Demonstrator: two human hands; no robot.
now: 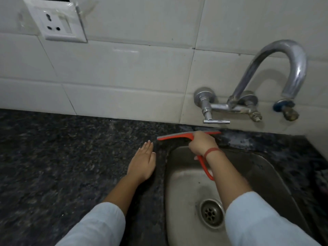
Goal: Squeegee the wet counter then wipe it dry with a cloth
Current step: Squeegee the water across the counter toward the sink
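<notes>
One dark speckled stone desk (62, 157) holds a sunken steel sink (181, 183). My left hand (142, 161) lies flat on the desk beside the sink, fingers straight together. My right hand (202, 143) curls round the red plastic squeegee (174, 136), its blade on the desk strip behind the sink.

Head-worn view, down over counter (53, 166)

The sink (177, 183) is being bordered by the counter (53, 166) on its left and behind. The squeegee (174, 136) is being held by the right hand (202, 143) along the counter strip behind the sink, below the wall tap (299, 71), while the left hand (142, 162) is being rested flat on the counter just left of the sink.
</notes>
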